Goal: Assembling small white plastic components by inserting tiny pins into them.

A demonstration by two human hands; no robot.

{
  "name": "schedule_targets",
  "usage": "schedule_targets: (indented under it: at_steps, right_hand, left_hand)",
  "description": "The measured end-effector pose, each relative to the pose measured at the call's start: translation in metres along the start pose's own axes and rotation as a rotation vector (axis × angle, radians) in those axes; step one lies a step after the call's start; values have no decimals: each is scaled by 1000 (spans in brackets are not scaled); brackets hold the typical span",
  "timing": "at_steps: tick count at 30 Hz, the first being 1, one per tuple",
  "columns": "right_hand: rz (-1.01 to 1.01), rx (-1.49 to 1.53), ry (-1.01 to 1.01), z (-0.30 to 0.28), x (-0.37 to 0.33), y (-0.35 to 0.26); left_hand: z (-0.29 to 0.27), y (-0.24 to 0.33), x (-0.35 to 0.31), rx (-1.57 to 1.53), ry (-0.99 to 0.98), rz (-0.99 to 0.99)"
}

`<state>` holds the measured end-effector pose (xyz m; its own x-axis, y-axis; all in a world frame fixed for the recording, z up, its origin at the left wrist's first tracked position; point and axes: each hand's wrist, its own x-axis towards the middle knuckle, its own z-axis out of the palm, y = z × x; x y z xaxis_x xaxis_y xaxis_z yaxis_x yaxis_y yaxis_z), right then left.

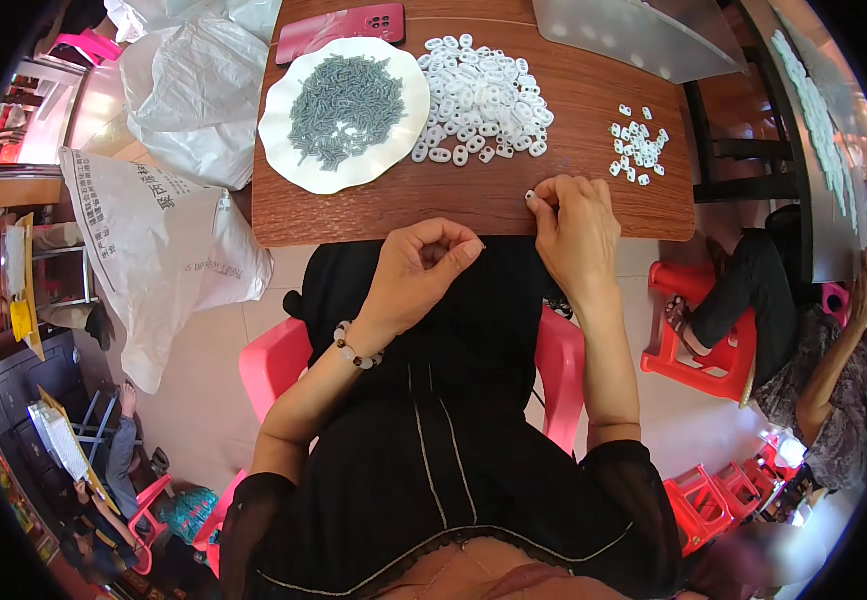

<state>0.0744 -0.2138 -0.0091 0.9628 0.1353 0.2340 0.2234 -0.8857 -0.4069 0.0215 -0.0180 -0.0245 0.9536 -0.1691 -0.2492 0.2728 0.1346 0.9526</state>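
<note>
My right hand (pixel 575 228) rests on the near edge of the brown wooden table (pixel 473 195), its fingertips pinched on a small white plastic piece (pixel 530 197). My left hand (pixel 423 262) hovers just below the table edge over my black-clothed lap, fingers curled together; whether it holds something tiny I cannot tell. A white scalloped plate (pixel 283 150) carries a heap of small grey pieces (pixel 345 108). Right of the plate lies a big pile of white oval pieces (pixel 481 95). A smaller cluster of white pieces (pixel 638 145) sits further right.
A red phone (pixel 341 28) lies behind the plate. A grey sheet (pixel 633 35) covers the far right corner. White sacks (pixel 168 240) stand to the left. Pink stool (pixel 278 365) under me, red stools (pixel 693 350) right, where another person (pixel 803 340) sits.
</note>
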Motion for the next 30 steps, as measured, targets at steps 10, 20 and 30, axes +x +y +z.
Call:
schedule_targets:
  at_steps: [10,20,30]
  right_hand:
    - [57,111,-65,-1,3,-5]
    - [356,924,-155,-10,-17,-1]
    - [338,1106,-50,-16,-36,-16]
  left_hand:
    - [1,8,6,35,4,34]
    - [12,20,13,-22,-2,52]
    - [24,23,12,-8,-19,41]
